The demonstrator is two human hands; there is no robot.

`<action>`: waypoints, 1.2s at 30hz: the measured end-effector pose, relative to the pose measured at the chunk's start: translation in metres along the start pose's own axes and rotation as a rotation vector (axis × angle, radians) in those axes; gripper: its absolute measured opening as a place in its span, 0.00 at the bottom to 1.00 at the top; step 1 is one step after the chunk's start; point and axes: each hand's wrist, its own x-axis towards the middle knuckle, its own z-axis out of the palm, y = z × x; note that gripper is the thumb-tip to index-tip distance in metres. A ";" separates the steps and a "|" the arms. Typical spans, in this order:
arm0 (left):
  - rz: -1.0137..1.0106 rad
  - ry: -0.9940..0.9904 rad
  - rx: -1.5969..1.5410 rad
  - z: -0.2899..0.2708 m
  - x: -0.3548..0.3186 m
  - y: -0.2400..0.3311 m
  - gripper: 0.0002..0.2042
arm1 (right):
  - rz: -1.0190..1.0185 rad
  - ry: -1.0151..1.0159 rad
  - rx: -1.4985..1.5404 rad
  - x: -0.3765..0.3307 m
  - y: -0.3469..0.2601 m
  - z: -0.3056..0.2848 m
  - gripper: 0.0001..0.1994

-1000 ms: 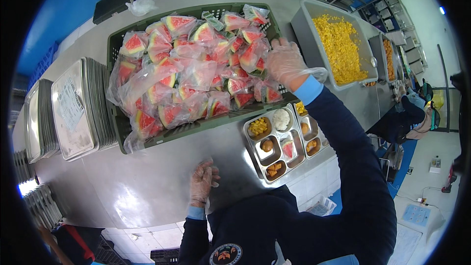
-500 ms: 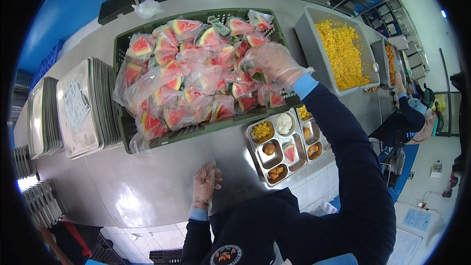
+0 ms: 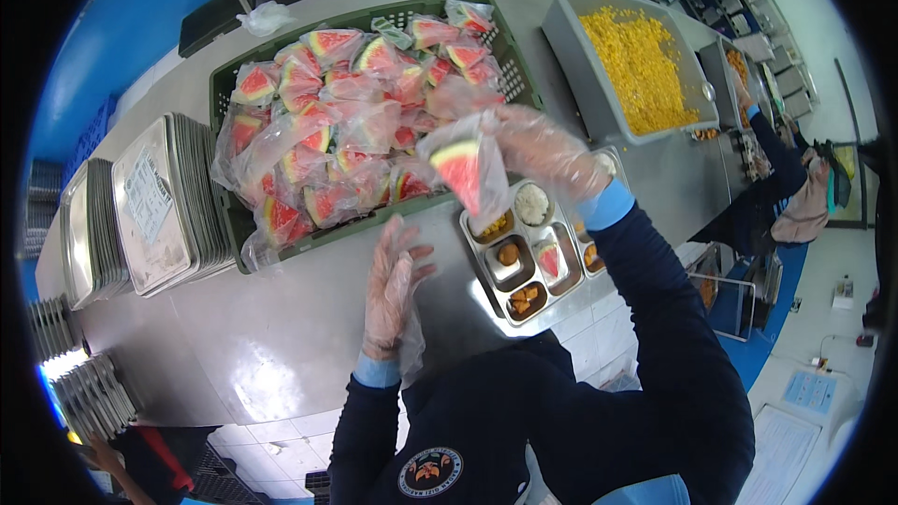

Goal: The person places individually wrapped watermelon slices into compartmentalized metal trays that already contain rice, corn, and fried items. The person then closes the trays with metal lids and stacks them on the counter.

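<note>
My right hand [image 3: 547, 151], in a clear plastic glove, grips a bagged watermelon slice [image 3: 458, 166] between the crate and the trays. The gloved left hand [image 3: 388, 290] is raised over the steel table, fingers apart and holding nothing. Many bagged watermelon wedges fill a green plastic crate [image 3: 513, 64] in front of me. Below my right hand lies a compartment tray [image 3: 526, 260] with rice, yellow corn-like food, a brown ball, orange-brown chunks and a watermelon slice. A second filled tray [image 3: 593, 258] sits to its right, partly hidden by my right arm.
Stacked steel trays [image 3: 154, 234] stand on the left of the table [image 3: 309, 337]. A grey bin [image 3: 572, 51] of yellow food is at the right. Beyond it a co-worker [image 3: 781, 178] reaches into another container. Another person's hand [image 3: 105, 456] shows at lower left.
My right hand has come out of the crate toward me, bringing a bagged watermelon slice. My left hand has risen toward the crate and its fingers have spread.
</note>
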 end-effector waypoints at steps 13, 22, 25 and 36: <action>-0.286 -0.142 0.193 0.091 -0.019 -0.071 0.24 | 0.182 0.177 0.144 -0.151 0.112 0.028 0.16; -0.199 -0.740 0.225 0.232 -0.066 -0.046 0.32 | 0.000 0.761 0.164 -0.254 0.215 -0.198 0.09; -0.004 -1.179 -0.112 0.304 -0.090 -0.046 0.31 | 0.173 0.793 0.018 -0.240 0.259 -0.254 0.16; 0.344 -0.874 -0.746 0.430 -0.144 -0.061 0.17 | 0.531 0.499 -1.058 -0.228 0.250 -0.275 0.31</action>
